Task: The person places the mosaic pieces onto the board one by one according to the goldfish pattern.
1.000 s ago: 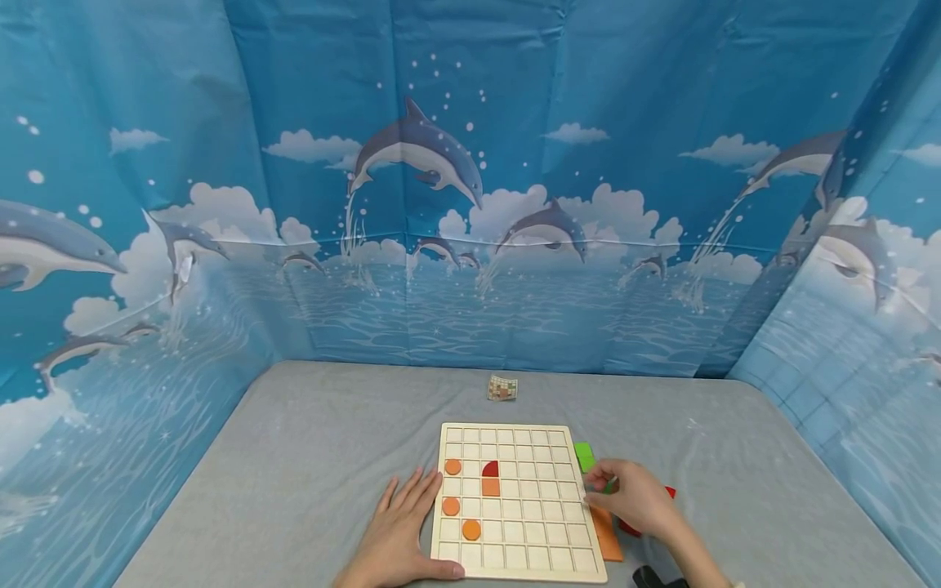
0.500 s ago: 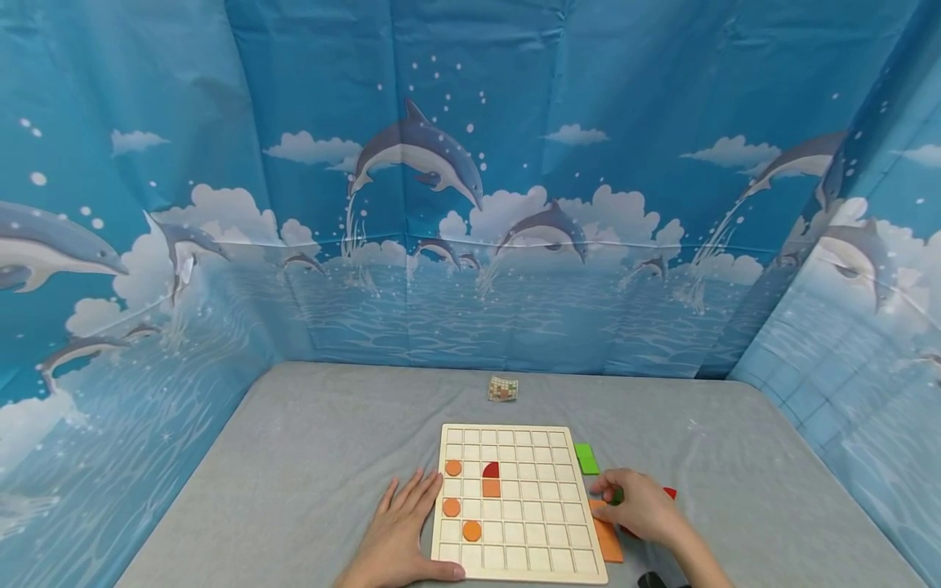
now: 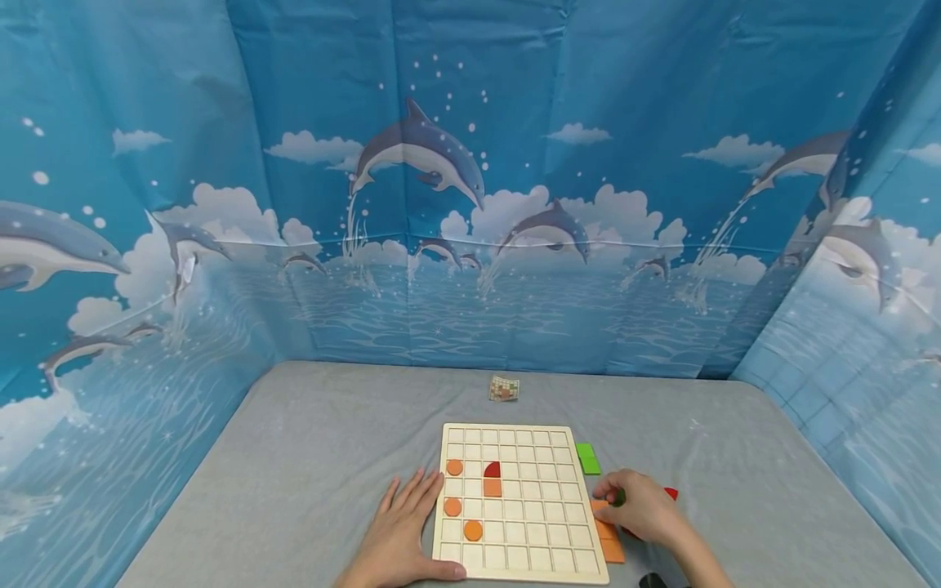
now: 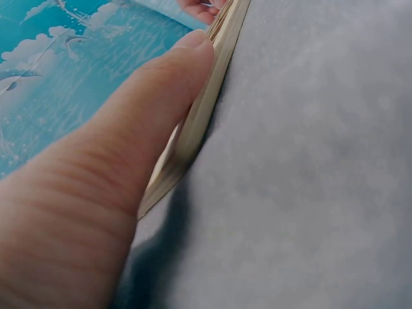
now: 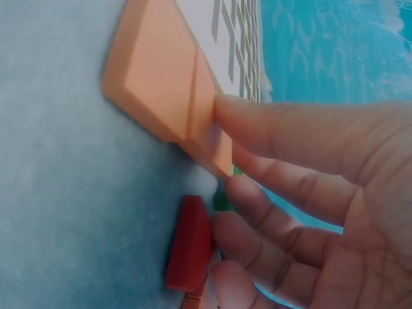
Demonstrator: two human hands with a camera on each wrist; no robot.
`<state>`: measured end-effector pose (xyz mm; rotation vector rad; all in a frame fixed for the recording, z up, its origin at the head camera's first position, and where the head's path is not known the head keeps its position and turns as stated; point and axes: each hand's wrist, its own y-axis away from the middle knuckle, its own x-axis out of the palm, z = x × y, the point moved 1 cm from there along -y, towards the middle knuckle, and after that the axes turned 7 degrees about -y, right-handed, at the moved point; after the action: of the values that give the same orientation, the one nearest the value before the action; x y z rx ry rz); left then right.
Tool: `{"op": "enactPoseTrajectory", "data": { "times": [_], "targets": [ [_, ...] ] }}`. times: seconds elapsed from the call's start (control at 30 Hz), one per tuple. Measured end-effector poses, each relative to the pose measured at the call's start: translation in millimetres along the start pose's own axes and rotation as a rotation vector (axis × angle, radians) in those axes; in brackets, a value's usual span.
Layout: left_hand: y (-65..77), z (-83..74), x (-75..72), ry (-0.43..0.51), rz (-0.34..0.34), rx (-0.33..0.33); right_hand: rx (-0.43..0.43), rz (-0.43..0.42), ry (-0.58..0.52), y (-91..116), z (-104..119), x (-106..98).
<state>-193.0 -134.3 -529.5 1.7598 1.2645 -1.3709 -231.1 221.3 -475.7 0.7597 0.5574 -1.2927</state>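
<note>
My left hand (image 3: pixel 399 529) lies spread at the left side of a pale wooden grid board (image 3: pixel 539 492). Its fingertips touch the left edge, and the thumb rests along the near-left corner. On the board are several orange round pieces (image 3: pixel 473 531), a dark red quarter-round piece (image 3: pixel 492 469) and an orange square piece (image 3: pixel 492 488). Beyond the board's right edge, my right hand (image 3: pixel 643 506) pinches an orange square tile (image 5: pixel 205 119) in a row of orange tiles (image 3: pixel 612 549). Its other fingers curl beside a dark green piece (image 5: pixel 222 198), mostly hidden.
Light green tiles (image 3: pixel 588 459) lie by the board's upper right edge. Red pieces (image 5: pixel 188 244) sit under and beyond the right hand. A small patterned card (image 3: pixel 504 389) lies behind the board. A black object (image 3: pixel 651 581) shows near my right forearm.
My right hand has come down and slightly right, from beside the light green tiles to the orange tiles. A dividing line now shows in the orange row. The left hand has stayed put.
</note>
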Motion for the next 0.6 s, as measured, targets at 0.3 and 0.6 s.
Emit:
{"op": "enactPoseTrajectory", "data": {
  "times": [0.3,0.6],
  "targets": [
    [-0.6,-0.8,1.0,0.000,-0.006,0.002,0.000,-0.001,0.022,0.9,-1.1,0.3],
    [0.0,-0.9,0.5,0.003,-0.022,0.011,-0.001,-0.012,0.032,2.8,-1.3,1.1]
  ]
}}
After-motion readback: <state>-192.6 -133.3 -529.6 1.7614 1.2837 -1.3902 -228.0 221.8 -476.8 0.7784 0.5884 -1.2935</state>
